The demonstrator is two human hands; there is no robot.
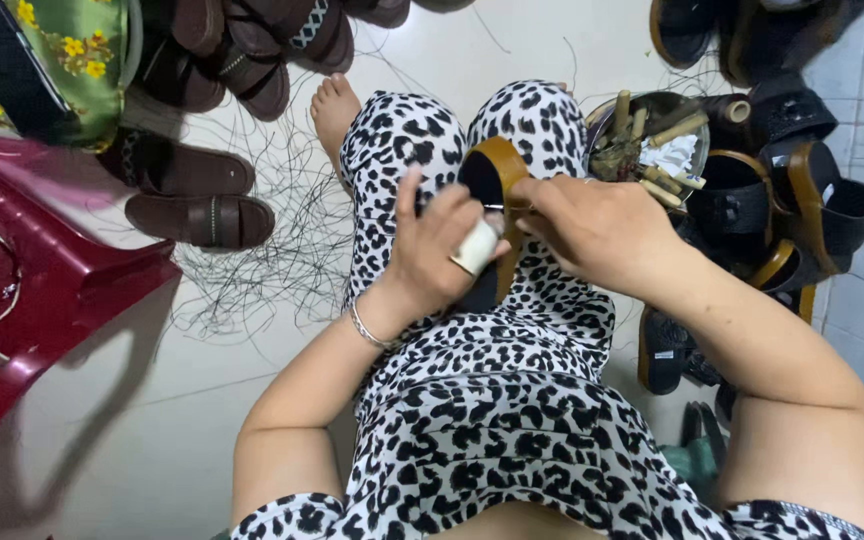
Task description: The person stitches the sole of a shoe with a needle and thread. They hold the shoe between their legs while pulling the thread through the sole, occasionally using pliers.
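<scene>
In the head view, a tan-edged black sandal (492, 175) was held over the lap between both hands, the left hand (442, 250) clenched around a white wrapped thumb, the right hand (592, 225) grasping the sandal's side, beside a bowl of spools (652, 140).

Not much to be reported here, honestly. No screens, signs or labels can be made out anywhere around the grip, meaning the spot where the sandal (492, 190) is held between the left hand (439, 250) and the right hand (592, 225). The only thing that might be counted as a package is the shiny green bundle (87, 60) printed with small yellow flowers, found well apart from the grip, far up and to the left, cut off by the frame edge. A dark band is seen across it. Whether it's a wrapped pack or just cloth can't be told.
</scene>
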